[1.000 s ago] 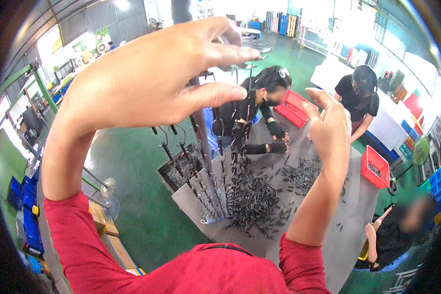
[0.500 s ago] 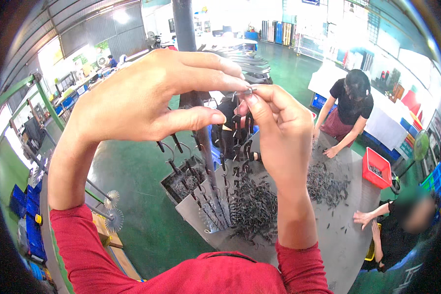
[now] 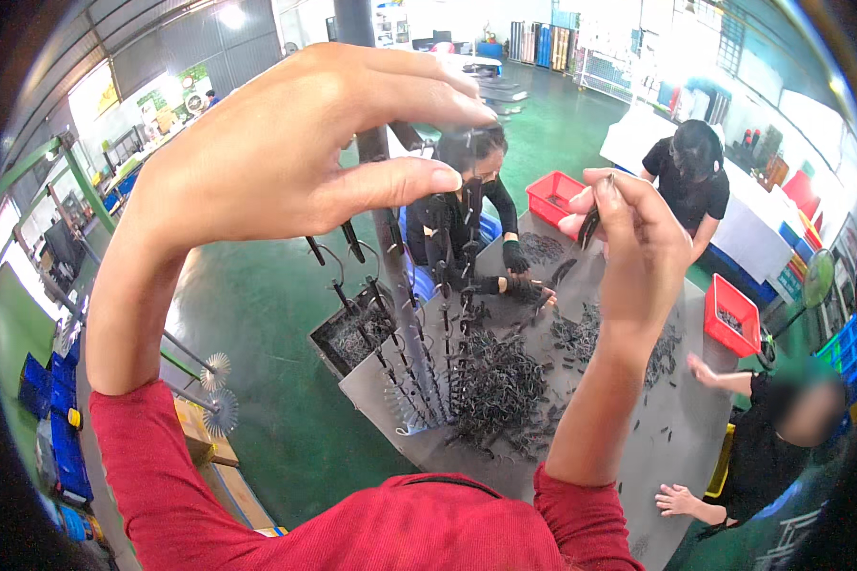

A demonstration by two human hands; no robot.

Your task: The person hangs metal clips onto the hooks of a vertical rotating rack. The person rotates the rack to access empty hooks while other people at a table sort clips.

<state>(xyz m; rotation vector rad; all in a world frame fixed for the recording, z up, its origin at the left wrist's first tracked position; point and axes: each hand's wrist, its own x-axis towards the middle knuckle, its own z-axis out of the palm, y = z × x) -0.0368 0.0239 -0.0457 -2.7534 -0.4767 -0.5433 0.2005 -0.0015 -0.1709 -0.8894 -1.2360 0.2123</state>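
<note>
My left hand (image 3: pixel 324 143) is raised at the upper left, fingers stretched forward and thumb apart, with nothing seen gripped between them. Below its thumb and fingertips hang strands of dark hook-like links (image 3: pixel 467 247); whether the fingertips touch one is unclear. My right hand (image 3: pixel 638 252) is up on the right, away from the strands, with thumb and fingers closed on a small dark curved piece (image 3: pixel 590 226). Beneath, a heap of similar dark pieces (image 3: pixel 500 385) lies on the grey table (image 3: pixel 581 476).
Across the table, a gloved person (image 3: pixel 467 205) handles pieces. Another person (image 3: pixel 690 181) stands at the far right, a third (image 3: pixel 781 438) at the near right. Red trays (image 3: pixel 733 314) sit on the table. A dark bin (image 3: pixel 338 357) is at its left, beside a grey post (image 3: pixel 357 57).
My right hand has left the strand near my left fingertips and moved right, now with a dark piece in it. My left hand has risen slightly. The near-right person's hands have spread apart.
</note>
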